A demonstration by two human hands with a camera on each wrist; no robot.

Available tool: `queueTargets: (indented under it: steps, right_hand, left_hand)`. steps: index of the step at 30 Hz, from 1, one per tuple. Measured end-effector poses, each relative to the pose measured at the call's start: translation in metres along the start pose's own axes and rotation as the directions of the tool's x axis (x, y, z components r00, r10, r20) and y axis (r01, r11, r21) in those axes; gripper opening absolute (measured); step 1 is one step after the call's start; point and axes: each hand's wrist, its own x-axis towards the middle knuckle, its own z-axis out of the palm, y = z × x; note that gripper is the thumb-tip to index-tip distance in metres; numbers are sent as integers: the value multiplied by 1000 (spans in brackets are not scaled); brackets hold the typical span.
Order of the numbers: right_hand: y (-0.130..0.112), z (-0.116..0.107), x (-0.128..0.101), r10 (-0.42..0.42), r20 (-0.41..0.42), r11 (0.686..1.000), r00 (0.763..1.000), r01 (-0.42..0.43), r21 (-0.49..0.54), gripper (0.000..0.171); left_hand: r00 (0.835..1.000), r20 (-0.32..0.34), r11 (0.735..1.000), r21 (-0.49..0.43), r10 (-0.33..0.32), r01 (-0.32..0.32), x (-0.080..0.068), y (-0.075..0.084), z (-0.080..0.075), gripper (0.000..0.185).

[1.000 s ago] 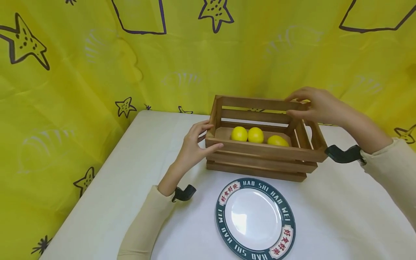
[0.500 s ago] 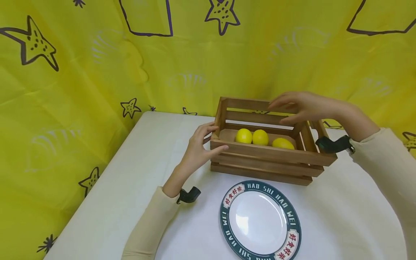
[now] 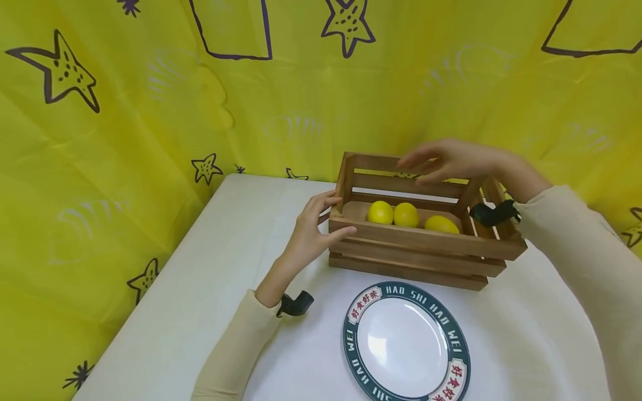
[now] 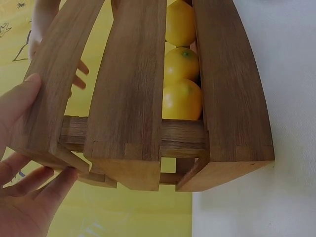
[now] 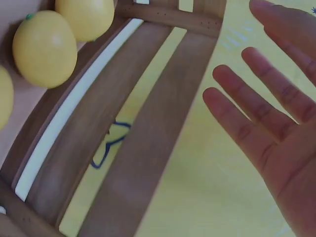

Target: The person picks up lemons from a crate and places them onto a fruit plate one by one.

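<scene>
Head-only plate (image 3: 406,350); wrist-close crate (image 4: 133,98) slats

Both arms wear long cream sleeves. A black camera mount is strapped at each wrist, behind the bare left hand (image 3: 307,231) and the bare right hand (image 3: 453,160). The fingers carry no rings.
</scene>
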Motion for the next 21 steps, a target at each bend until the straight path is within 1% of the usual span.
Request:
queueTargets:
  steps: [5,10,14,17,21]
  right_hand:
    - [1,9,18,16,5,998,1000,-16,63,43]
    - [9,20,39,-11,12,996,1000,9,92,39]
    - [15,28,51,-26,26,993,999,22,116,37]
    - [21,32,56,1,34,992,999,-6,130,38]
    - [31,37,59,62,27,985,998,-65,159,40]
  left_hand:
    - [1000,5,1000,2,-4,4,0,0,0,61]
    - [1000,7,1000,1,-9,9,0,0,-1,62]
    - [1000,16,1000,-7,-7,7,0,-1,-1,62]
    - [1000,19,1000,-14,-8,8,0,-2,-1,62]
    - [1000,19,1000,-12,-9,9,0,-2,0,62]
